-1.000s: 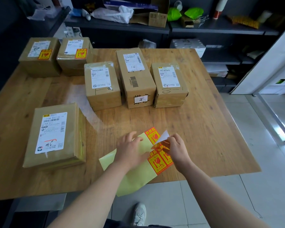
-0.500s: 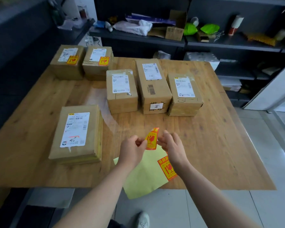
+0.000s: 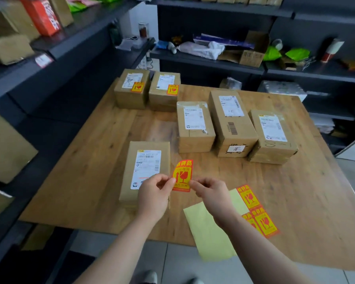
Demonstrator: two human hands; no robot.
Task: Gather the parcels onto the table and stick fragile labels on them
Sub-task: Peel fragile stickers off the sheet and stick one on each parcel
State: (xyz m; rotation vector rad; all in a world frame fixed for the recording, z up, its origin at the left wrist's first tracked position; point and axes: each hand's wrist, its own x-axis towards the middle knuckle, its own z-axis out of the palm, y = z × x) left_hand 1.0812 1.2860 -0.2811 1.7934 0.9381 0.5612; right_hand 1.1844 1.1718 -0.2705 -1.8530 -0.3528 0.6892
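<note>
Holding a peeled fragile label (image 3: 182, 175) stretched between both hands, over the near part of the table (image 3: 285, 197).
Backing sheet (image 3: 209, 228) is lying beside the right wrist and overhanging the near edge, keeping the spare labels (image 3: 260, 218) within reach. Left hand (image 3: 154, 193) and right hand (image 3: 211, 195) are each pinching one side edge, probably so the sticky face is not folding on itself. Nearest parcel (image 3: 146, 167), unlabelled, is sitting under the left hand: likely target. Three unlabelled parcels (image 3: 232, 121) are waiting mid-table; two far parcels (image 3: 165, 90) are already wearing labels.
</note>
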